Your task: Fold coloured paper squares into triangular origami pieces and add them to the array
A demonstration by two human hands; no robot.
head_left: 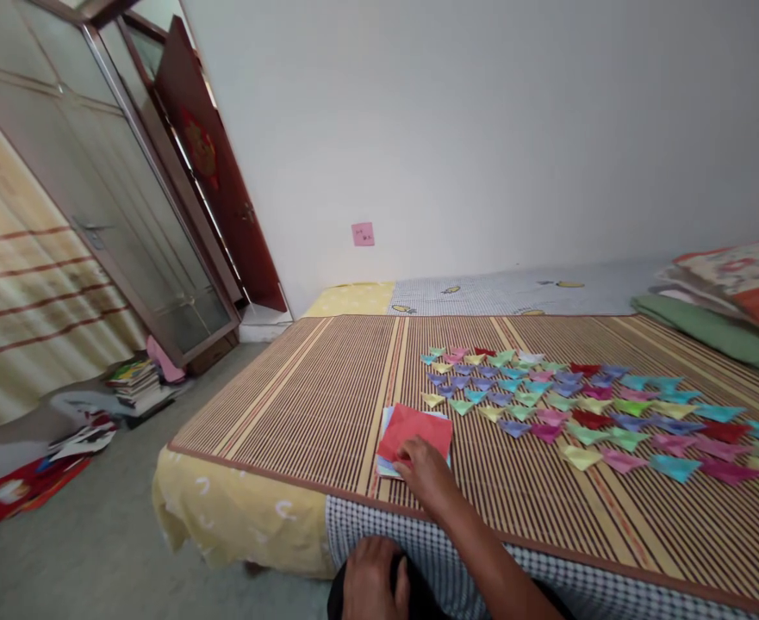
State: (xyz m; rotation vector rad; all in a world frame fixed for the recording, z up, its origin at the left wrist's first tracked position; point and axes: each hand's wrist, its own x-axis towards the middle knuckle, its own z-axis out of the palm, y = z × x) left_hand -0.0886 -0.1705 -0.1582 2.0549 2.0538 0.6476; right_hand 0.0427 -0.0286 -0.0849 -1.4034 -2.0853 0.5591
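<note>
A stack of square coloured paper (382,469) lies on the striped mat near the bed's front edge. On its top is a red sheet of paper (418,426), turned slightly askew over pale sheets. My right hand (426,472) reaches in from the lower right, thumb and fingers pinched together at the red sheet's lower edge. Below the bed edge, my left hand (374,579) rests over my dark-clad knee, holding nothing, with its thumb apart from the fingers. Rows of small folded paper pieces (514,412) in many colours spread across the mat to the right of the stack.
The striped mat (301,387) covers the bed. Folded bedding and a pillow (741,293) are piled at the far right. A pink note (363,234) is on the wall. Left, on the floor, are stacked books (137,383) and a red bag-like item (23,495), near an open door (217,164).
</note>
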